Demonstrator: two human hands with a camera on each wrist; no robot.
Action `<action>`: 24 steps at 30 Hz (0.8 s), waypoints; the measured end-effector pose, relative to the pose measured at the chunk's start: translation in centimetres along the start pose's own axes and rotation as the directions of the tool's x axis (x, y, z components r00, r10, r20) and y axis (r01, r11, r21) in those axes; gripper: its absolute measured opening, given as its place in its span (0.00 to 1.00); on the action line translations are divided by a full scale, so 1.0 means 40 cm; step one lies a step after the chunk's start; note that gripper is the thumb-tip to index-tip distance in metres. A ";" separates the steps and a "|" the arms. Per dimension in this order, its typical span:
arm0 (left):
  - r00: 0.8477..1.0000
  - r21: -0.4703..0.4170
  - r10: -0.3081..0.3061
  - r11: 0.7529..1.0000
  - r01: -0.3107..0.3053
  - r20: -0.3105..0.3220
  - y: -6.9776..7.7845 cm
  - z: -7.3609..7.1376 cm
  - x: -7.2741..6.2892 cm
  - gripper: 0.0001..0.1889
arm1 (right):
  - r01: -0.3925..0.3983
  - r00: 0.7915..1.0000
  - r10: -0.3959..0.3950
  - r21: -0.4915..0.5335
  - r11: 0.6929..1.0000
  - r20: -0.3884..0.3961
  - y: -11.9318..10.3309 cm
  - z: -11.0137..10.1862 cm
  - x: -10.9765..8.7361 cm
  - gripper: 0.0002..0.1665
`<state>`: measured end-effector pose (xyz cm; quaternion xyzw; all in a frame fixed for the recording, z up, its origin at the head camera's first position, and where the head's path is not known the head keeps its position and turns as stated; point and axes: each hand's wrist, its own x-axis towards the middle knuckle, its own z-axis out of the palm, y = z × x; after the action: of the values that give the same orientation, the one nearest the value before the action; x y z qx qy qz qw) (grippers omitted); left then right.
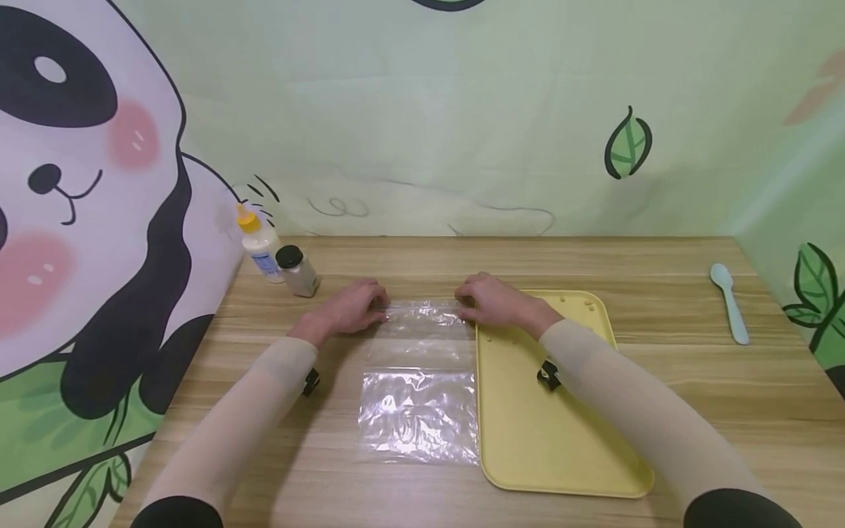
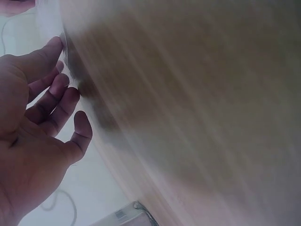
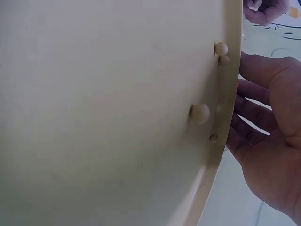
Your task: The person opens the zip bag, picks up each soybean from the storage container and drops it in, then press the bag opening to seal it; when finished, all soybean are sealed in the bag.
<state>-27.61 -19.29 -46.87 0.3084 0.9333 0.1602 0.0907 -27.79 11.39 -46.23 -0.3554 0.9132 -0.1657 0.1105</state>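
**Bottle and jar at back left, spoon at far right**

A white bottle with a yellow pointed cap and a blue label stands upright on the wood-grained surface, close to the panda printed large on the left wall. Just beside it is a small jar with a black lid. Well apart, at the right, lies a pale blue spoon, bowl toward the back. The pale green back wall bears a dark-outlined leaf and thin, wandering lines; more leaves show on the right wall.
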 end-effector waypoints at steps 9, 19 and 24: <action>1.000 -0.034 -0.013 0.999 0.013 0.008 -0.008 0.004 0.003 0.11 | 0.014 1.000 -0.015 -0.023 1.000 -0.023 0.008 0.011 0.021 0.22; 1.000 -0.085 -0.022 0.996 0.024 0.018 -0.006 0.003 0.003 0.08 | -0.003 0.999 0.003 -0.010 1.000 -0.035 0.007 0.019 0.037 0.12; 1.000 -0.094 -0.017 0.995 0.019 0.020 -0.009 0.005 0.001 0.06 | -0.030 0.999 0.031 0.028 0.999 -0.029 -0.001 0.017 0.038 0.05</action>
<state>-27.79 -19.47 -47.18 0.2970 0.9264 0.2003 0.1157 -28.65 10.15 -46.95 -0.3376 0.9177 -0.1818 0.1044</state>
